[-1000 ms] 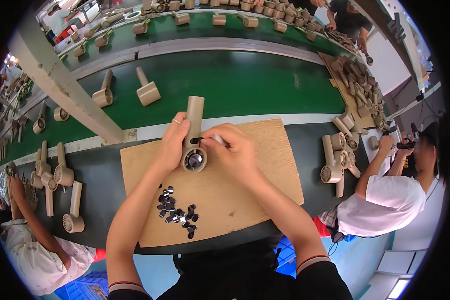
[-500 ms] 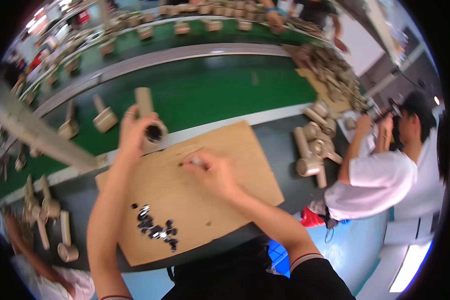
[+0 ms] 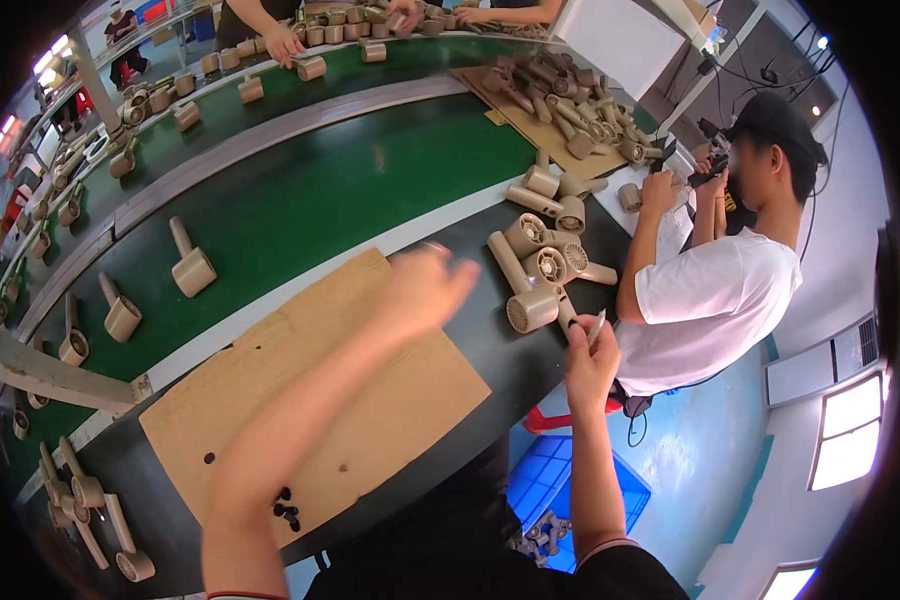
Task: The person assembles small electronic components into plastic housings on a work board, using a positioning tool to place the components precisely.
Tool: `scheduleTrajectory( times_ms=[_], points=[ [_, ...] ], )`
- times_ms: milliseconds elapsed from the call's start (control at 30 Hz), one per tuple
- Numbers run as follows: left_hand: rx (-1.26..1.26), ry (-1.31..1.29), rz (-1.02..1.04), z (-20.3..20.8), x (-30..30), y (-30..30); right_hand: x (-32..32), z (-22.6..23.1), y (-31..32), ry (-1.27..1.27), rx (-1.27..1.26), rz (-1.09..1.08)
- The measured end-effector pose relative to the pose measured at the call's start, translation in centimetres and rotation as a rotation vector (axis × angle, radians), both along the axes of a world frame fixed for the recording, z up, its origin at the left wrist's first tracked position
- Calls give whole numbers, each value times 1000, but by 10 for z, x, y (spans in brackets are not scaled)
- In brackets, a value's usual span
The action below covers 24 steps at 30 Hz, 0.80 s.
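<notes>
My left hand reaches across the cardboard sheet, slightly blurred. Its fingers are apart and nothing shows in them. Beyond it, on the right of the dark table, lies a pile of beige hair-dryer-shaped bodies, some with fan grilles facing up. In my right hand, near that pile, a slim white stick-like tool is pinched between the fingers. A small black piece shows at the fingertips. Several black pieces lie on the cardboard beside my left forearm, which partly hides the sheet.
A green conveyor belt beyond the table carries beige bodies. More are heaped on a board at far right. A person in a white shirt sits on the right. A blue crate stands below; a metal post is at left.
My left hand has let go of the beige body and swung right, toward the pile. My right hand has moved right, off the cardboard. The whole view has turned right.
</notes>
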State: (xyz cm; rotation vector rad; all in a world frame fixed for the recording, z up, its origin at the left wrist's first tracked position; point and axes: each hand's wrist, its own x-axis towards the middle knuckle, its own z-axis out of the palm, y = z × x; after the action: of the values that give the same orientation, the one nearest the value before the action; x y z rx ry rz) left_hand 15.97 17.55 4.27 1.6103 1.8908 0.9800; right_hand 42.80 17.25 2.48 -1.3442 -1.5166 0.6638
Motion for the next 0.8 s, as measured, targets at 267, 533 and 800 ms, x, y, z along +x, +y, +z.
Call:
scheduleTrajectory(
  times_ms=[267, 533, 800],
  points=[
    [-144, -652, 138, -29, 89, 22, -52, 12, -18, 23, -51, 256],
    [78, -1147, -120, -34, -69, -88, -152, 40, -42, 326, -37, 653],
    [181, -849, 166, -25, -135, -159, -261, 1, -59, 166, 33, 862]
  ],
)
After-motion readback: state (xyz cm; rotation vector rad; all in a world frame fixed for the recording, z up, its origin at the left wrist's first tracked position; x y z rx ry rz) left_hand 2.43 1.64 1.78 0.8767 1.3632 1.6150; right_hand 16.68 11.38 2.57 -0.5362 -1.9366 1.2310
